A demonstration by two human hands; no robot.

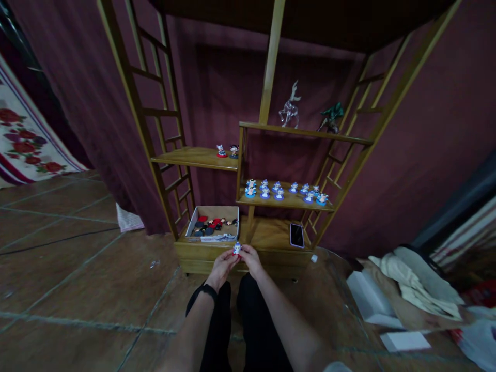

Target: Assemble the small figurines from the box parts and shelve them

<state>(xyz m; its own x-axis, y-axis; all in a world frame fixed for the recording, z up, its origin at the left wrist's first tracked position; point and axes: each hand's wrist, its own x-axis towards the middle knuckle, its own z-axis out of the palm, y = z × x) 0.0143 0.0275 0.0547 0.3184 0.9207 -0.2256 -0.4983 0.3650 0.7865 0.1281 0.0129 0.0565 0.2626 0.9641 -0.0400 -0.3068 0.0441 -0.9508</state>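
Carefully, the left hand [221, 268] and right hand [251, 258] held one small figurine [237, 248] by the front edge of the bottom shelf [271, 235].
The fingers of both gripped its red base from either side (a dark band [210, 290] circled the left wrist). Toward that shelf's left corner sat an open box [217, 212] of figures; near its right corner lay a phone [296, 235]. Above, two rows of figurines [279, 194] spanned the lower right shelf [292, 199] from edge to edge.
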